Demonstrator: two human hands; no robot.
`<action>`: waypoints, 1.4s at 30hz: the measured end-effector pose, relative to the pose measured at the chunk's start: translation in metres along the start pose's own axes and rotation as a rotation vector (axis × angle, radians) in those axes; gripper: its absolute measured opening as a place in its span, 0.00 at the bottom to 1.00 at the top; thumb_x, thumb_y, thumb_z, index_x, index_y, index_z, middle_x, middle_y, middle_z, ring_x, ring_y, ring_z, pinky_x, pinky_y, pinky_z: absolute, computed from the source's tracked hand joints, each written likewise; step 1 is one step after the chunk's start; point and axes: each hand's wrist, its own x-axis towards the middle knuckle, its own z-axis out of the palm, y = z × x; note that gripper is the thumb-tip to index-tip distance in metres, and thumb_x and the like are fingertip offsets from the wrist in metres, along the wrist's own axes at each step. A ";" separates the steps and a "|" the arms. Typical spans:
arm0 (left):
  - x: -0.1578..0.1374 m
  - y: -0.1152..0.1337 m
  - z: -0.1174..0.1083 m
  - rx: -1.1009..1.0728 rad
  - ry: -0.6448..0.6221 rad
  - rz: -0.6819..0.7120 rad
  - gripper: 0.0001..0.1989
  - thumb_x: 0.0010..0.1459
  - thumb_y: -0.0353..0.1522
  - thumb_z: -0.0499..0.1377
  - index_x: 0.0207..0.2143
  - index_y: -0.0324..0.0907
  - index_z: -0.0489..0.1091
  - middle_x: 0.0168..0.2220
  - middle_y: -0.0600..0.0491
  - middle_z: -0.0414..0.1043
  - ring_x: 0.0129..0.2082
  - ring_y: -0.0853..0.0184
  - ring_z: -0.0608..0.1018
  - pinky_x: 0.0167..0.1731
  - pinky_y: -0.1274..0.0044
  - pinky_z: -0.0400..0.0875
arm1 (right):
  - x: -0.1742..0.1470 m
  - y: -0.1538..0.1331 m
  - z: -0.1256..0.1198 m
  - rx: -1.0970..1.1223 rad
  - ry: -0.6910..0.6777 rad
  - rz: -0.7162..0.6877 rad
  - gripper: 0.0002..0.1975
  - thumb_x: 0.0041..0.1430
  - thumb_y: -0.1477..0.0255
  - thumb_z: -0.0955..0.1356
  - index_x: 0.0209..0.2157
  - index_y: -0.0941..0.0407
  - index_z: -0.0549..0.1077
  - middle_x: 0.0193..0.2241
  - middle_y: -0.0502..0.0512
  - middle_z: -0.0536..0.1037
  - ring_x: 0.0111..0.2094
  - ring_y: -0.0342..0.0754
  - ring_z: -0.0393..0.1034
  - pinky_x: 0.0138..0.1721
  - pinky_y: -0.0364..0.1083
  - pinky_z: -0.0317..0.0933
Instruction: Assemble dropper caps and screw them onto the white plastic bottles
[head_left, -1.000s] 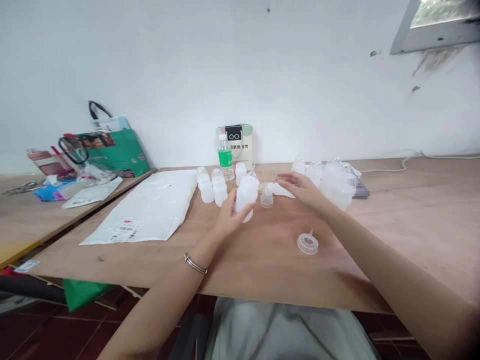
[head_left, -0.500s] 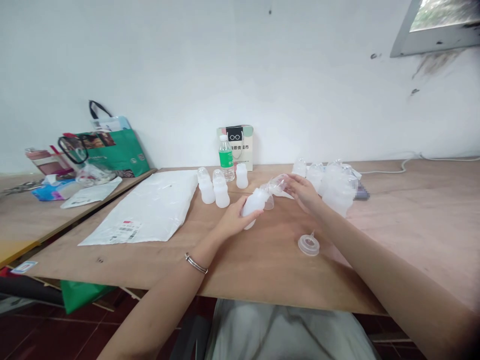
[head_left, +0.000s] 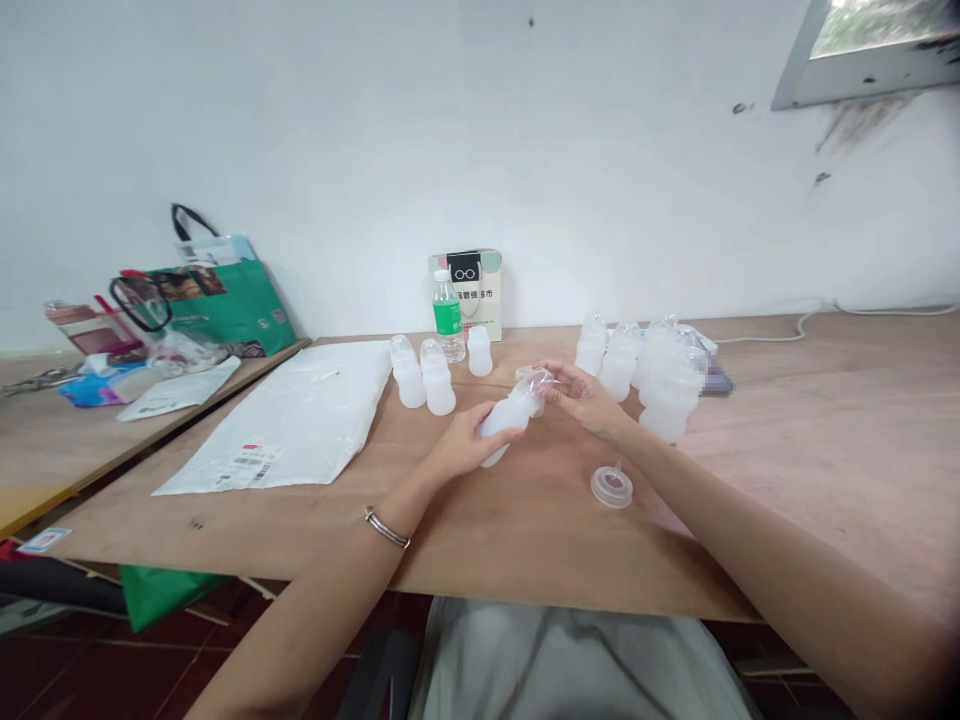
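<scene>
My left hand (head_left: 476,437) is wrapped round a frosted white baby bottle (head_left: 505,425), which is tilted with its top up to the right. At that top end, my right hand (head_left: 589,397) grips a clear bottle cap (head_left: 534,380) between thumb and fingers. The cap overlaps the bottle's neck; whether it is seated cannot be seen. Below my right hand, a round translucent lid-like piece (head_left: 612,487) with a thin upright stem lies on the table.
Two capped baby bottles (head_left: 438,378) and one without a dome cap (head_left: 480,352) stand left of centre. Several more bottles (head_left: 664,385) cluster at the right. A water bottle (head_left: 448,318), a paper bag (head_left: 487,290) and a white mailing bag (head_left: 300,410) share the wooden table (head_left: 465,540).
My right hand has moved left with the clear cap, bringing it from beside the bottle onto its top end. My left hand still holds the bottle. The view has shifted slightly.
</scene>
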 end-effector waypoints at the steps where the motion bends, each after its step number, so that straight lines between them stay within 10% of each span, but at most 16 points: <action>1: 0.000 0.001 0.000 -0.002 0.010 0.015 0.24 0.53 0.47 0.58 0.47 0.42 0.70 0.42 0.50 0.75 0.41 0.60 0.76 0.40 0.72 0.69 | 0.000 0.001 0.000 0.010 -0.008 -0.006 0.24 0.48 0.56 0.71 0.46 0.52 0.70 0.45 0.57 0.77 0.48 0.53 0.70 0.50 0.55 0.65; 31: 0.028 -0.044 -0.006 0.158 0.356 -0.238 0.27 0.53 0.39 0.60 0.50 0.35 0.57 0.49 0.38 0.68 0.50 0.51 0.72 0.47 0.64 0.66 | 0.006 0.044 -0.009 -0.514 0.002 0.007 0.25 0.53 0.72 0.68 0.54 0.54 0.67 0.56 0.60 0.69 0.58 0.54 0.62 0.61 0.57 0.53; 37: -0.004 -0.007 -0.007 0.349 0.599 -0.023 0.41 0.51 0.40 0.63 0.60 0.35 0.45 0.60 0.33 0.54 0.61 0.49 0.61 0.56 0.60 0.59 | 0.007 0.048 -0.018 -0.562 0.063 -0.014 0.25 0.55 0.69 0.67 0.56 0.53 0.64 0.57 0.60 0.67 0.59 0.54 0.60 0.60 0.56 0.54; 42: -0.001 0.044 -0.024 0.595 0.691 0.317 0.26 0.57 0.40 0.57 0.54 0.38 0.56 0.52 0.40 0.65 0.54 0.56 0.67 0.54 0.63 0.62 | 0.008 0.043 -0.026 -0.554 0.156 0.005 0.20 0.59 0.64 0.64 0.51 0.54 0.66 0.52 0.61 0.70 0.52 0.54 0.67 0.52 0.56 0.63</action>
